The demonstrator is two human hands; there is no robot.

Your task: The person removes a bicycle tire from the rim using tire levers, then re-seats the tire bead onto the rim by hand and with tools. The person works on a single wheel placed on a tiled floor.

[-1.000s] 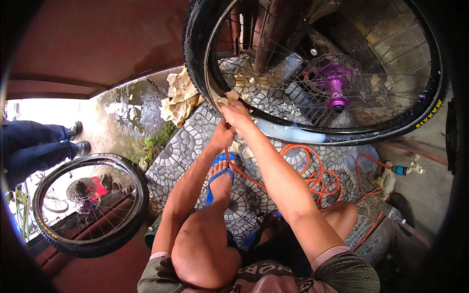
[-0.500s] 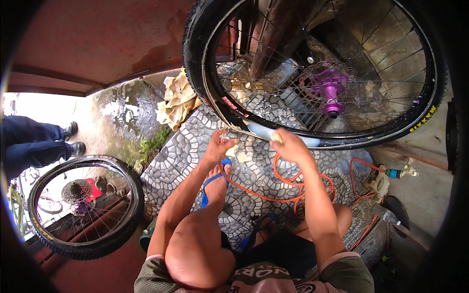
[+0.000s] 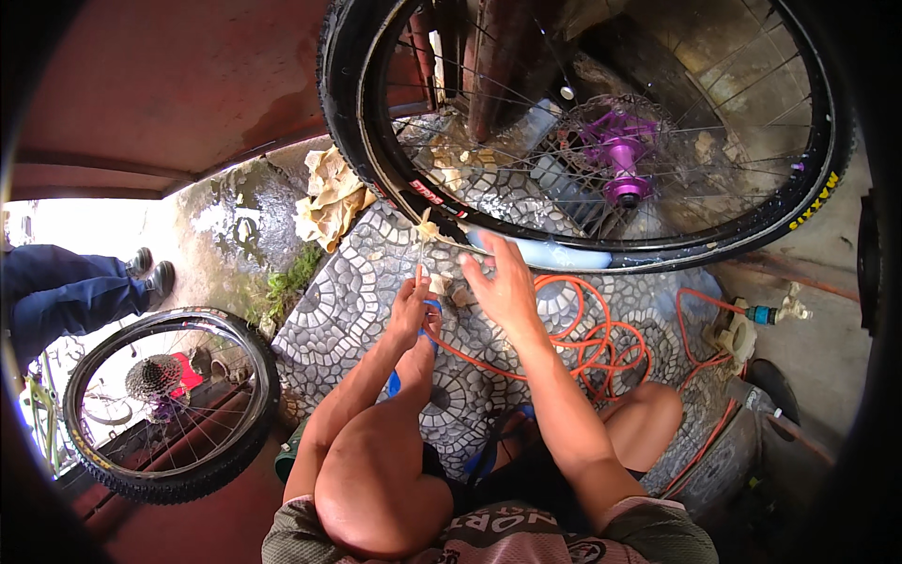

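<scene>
A large bicycle wheel with a purple hub [image 3: 623, 162] hangs before me, its black tyre [image 3: 340, 103] loose from the rim along the near lower edge. Milky pale liquid [image 3: 545, 252] lies in that gap. My left hand [image 3: 410, 306] is closed just below the tyre's near edge; one finger points up. A thin pale strand and a ragged yellowish scrap [image 3: 427, 228] show above its fingertips, against the tyre. Whether the hand grips the strand is unclear. My right hand [image 3: 505, 287] is open, fingers spread, beside the liquid, with nothing visible in it.
An orange hose [image 3: 601, 343] coils on the pebbled floor [image 3: 348, 301]. Crumpled tan sheets [image 3: 331, 193] lie left of the wheel. A second wheel [image 3: 169, 493] with a cassette is at left, near another person's legs [image 3: 75, 296]. A teal hose fitting [image 3: 759, 315] is at right.
My right hand has moved left and opened; the yellowish lump it held is gone from it. My left hand has dropped slightly and closed. A yellowish scrap now shows above it.
</scene>
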